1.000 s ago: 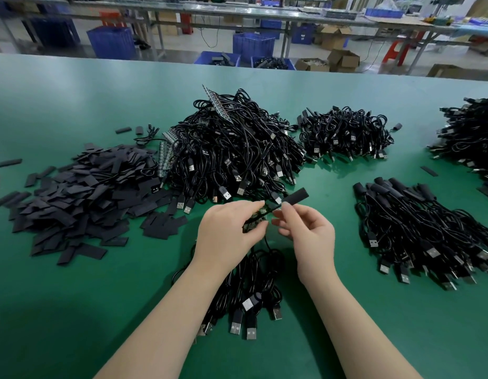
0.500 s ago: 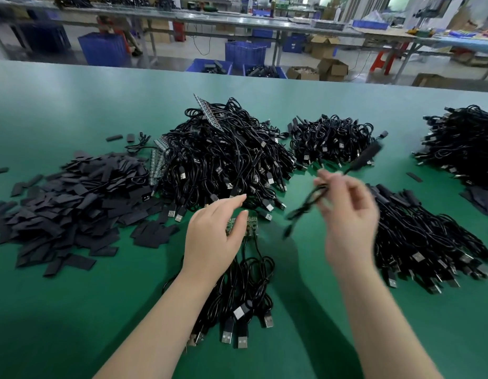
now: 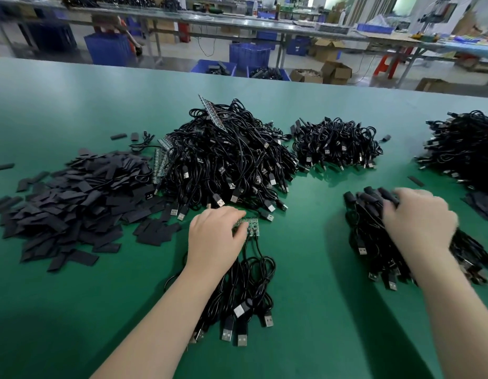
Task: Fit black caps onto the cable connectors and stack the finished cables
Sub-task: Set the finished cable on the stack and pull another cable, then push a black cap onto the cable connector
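My left hand point(image 3: 214, 236) pinches small green boards point(image 3: 251, 227) at frame centre, their cables point(image 3: 245, 291) trailing below. My right hand point(image 3: 420, 222), fingers curled, rests on the capped stack point(image 3: 374, 236) at right. Black caps point(image 3: 73, 198) heap at left. No writing is legible

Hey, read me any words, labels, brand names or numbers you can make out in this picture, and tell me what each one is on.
No text can be read here.
Green circuit boards under the left hand: any markings are too small to read.
USB plugs at the near end of the cable bundle: no legible marks.
Black caps: plain.
Cardboard boxes and blue crates beyond the table: blurred, no label legible.
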{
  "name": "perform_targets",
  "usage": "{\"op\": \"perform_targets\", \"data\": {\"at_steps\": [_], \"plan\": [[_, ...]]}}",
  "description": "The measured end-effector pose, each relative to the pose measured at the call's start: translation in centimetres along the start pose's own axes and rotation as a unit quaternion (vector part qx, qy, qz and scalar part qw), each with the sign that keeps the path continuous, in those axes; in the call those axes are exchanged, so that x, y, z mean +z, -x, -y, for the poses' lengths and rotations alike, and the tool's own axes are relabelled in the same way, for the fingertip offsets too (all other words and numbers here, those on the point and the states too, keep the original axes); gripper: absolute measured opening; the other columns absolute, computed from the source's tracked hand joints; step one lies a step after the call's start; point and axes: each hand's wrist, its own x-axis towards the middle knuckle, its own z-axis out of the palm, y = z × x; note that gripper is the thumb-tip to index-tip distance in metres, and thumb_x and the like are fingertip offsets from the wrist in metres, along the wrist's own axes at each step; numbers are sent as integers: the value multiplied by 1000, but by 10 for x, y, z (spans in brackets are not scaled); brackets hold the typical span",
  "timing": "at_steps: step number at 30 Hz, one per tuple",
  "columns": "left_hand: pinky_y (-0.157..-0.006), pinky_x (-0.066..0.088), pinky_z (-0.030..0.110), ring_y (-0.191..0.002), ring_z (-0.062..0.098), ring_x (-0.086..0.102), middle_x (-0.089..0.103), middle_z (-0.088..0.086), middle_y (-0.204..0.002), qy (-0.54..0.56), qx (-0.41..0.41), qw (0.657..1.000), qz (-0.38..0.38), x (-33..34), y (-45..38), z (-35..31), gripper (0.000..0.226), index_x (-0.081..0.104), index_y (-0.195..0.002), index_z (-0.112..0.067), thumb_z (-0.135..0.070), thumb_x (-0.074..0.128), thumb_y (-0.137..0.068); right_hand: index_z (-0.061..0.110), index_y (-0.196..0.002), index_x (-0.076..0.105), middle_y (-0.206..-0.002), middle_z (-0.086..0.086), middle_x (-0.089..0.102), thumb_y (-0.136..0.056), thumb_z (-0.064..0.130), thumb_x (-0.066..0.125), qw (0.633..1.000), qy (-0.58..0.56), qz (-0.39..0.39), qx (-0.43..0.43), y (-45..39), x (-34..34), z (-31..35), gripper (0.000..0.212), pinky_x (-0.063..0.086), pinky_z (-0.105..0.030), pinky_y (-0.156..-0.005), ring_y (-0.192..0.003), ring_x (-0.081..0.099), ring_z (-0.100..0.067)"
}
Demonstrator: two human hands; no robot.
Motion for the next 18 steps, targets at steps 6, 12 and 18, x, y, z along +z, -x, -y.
{"op": "perform_targets", "data": {"at_steps": [6,12,18], "plan": [[-105,21,35,-127,13,40,58,-19,-130,-65,7,997,45,3,-2,4,44,55,-136,-34,-51,48,-96,26,-112,73,-99,10,73,-93,38,60,939,-236,161,-192,69,7,100,26,55,-33,-80,-89,65,-16],[-102,20,30,-118,14,52,64,-12,-117,2,19,1000,-22,-1,0,1,29,66,-119,-31,-35,63,-91,20,-111,72,-98,3,71,-96,30,61,908,-355,147,-167,101,46,144,21,42,-25,-71,-89,62,-16],[-95,22,20,-104,11,58,67,-14,-104,46,48,997,-38,-2,1,-1,14,69,-103,-26,-27,67,-90,22,-100,78,-85,25,67,-88,17,74,862,-479,85,-141,108,53,134,13,41,-2,-78,-85,63,2]]}}
